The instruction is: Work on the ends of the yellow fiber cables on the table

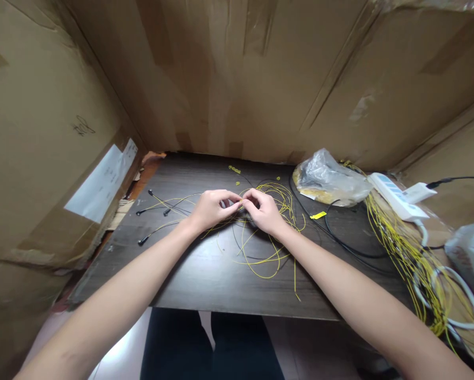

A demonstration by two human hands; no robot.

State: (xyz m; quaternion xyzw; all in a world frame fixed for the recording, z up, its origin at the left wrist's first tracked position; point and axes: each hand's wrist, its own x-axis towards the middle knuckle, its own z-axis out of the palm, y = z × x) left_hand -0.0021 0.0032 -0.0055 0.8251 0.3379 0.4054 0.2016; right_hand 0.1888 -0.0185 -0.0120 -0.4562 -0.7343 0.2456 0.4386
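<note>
Both hands meet over a loose tangle of thin yellow wires on a dark wooden table. The thumb and fingers of my left hand are pinched together at the tips. Facing it, my right hand is pinched as well, the fingertips of both nearly touching around a small yellow bit. That bit seems to be part of a wire, though the fingers mostly hide it. Left of my left hand, several wires end in black connectors. Small yellow pieces lie beyond the hands.
At the right are a clear plastic bag, a white power strip with a plug in it, and a thick bundle of yellow wires hanging over the edge. A black cable curves across the table. Tall cardboard encloses the back and sides.
</note>
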